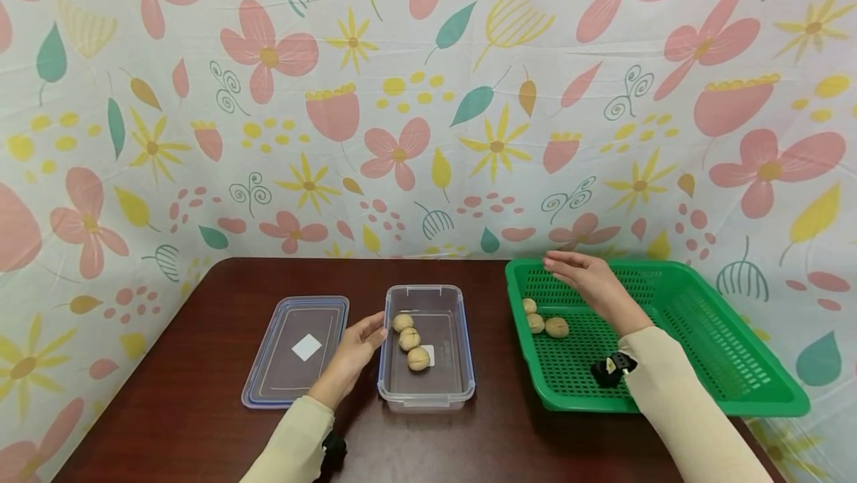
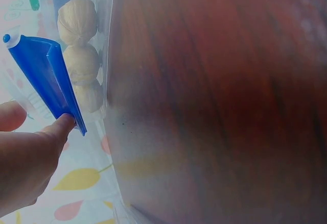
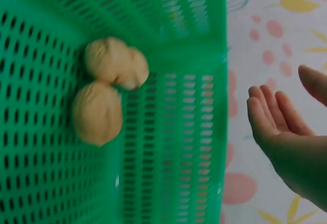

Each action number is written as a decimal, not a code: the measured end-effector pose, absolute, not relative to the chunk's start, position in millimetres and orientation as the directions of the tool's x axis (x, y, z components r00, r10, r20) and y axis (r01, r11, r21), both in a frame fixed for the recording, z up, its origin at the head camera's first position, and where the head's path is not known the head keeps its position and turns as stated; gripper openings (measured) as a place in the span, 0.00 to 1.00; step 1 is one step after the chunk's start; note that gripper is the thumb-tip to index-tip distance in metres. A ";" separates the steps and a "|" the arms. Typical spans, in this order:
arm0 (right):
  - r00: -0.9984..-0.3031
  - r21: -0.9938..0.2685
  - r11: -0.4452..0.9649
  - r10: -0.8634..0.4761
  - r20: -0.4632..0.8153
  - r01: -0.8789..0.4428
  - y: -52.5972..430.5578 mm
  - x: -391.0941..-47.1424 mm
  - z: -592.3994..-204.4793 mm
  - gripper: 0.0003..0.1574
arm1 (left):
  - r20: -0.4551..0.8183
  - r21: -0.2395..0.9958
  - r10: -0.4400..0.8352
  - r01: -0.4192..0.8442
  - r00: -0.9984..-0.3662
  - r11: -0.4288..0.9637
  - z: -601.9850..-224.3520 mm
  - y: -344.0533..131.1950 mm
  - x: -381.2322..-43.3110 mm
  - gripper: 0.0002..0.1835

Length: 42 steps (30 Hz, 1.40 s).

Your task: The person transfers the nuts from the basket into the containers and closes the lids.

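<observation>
Straight, held nearly together and pinching nothing, the fingers [image 3: 259, 117] of a person's right hand [image 1: 592, 286], thumb apart, hang above a green, rectangular, perforated plastic basket [image 1: 726, 334]. At the left hand [image 1: 358, 349], loosely extended fingertips touch the left edge of a clear, rectangular plastic box [image 1: 445, 382] with blue-edged sides; how firmly they press cannot be told. Three round, tan walnuts [image 1: 556, 327] lie near the basket's left edge, while three more tan walnuts [image 1: 418, 359] line the box's left edge. The step in hand appears to be a reach over the basket with the box steadied; the next move seems to call for lowering the right hand and bringing thumb and fingers round one walnut. A clear, blue-rimmed plastic lid [image 1: 274, 364] lies toward the left edge of the dark red-brown table [image 1: 495, 438], whose right edge the basket overhangs.
</observation>
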State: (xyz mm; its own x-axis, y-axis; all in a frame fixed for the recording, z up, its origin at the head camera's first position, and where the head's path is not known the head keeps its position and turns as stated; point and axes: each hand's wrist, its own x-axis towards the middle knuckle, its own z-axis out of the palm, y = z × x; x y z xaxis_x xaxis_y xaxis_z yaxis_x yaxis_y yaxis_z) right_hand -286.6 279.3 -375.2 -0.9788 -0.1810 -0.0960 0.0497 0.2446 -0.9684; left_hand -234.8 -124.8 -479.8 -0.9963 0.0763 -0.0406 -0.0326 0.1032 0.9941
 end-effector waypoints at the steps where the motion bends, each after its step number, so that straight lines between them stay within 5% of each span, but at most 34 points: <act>1: -0.977 -0.971 0.236 -0.193 -0.095 0.048 282.9 -287.8 -377.5 0.41 | -0.040 0.994 0.075 -0.033 -0.996 0.102 -479.7 -124.7 -235.0 0.23; 8: -0.950 -0.981 0.185 -0.292 -0.108 0.055 307.3 -297.6 -394.9 0.39 | -0.049 0.994 0.074 -0.041 -0.996 0.104 -479.1 -123.5 -234.9 0.24; 42: -0.791 -0.868 0.467 -0.461 -0.403 0.170 347.7 -309.8 -449.4 0.35 | -0.027 0.994 0.083 -0.018 -0.996 0.109 -478.5 -122.9 -233.2 0.24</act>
